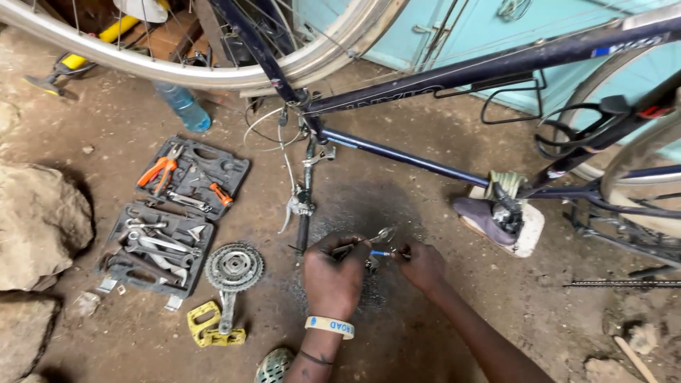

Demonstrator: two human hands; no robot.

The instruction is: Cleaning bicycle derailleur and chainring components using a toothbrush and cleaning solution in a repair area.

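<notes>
Your left hand and your right hand are close together, low over the dirt floor, near the middle of the floor. Your left fingers are curled tight around a thin silver tool that pokes up and to the right. Your right fingers are pinched on a small dark part, and a little blue bit shows between your two hands. The part is too small to tell what it is. A pale band sits on your left wrist.

Just left of your left hand lies a toothed crank wheel with a yellow pedal on its arm. Farther left an open grey tool case lies on the floor, with orange pliers in its top half and silver wrenches in the lower half. Big rocks sit at the left edge of the floor.

An upside-down bicycle with a dark blue frame stands past your hands. Its black handlebar points down at the floor, near your left hand. Its seat rests on a pale block to the right. A blue bottle lies near the far left, under a wheel rim.
</notes>
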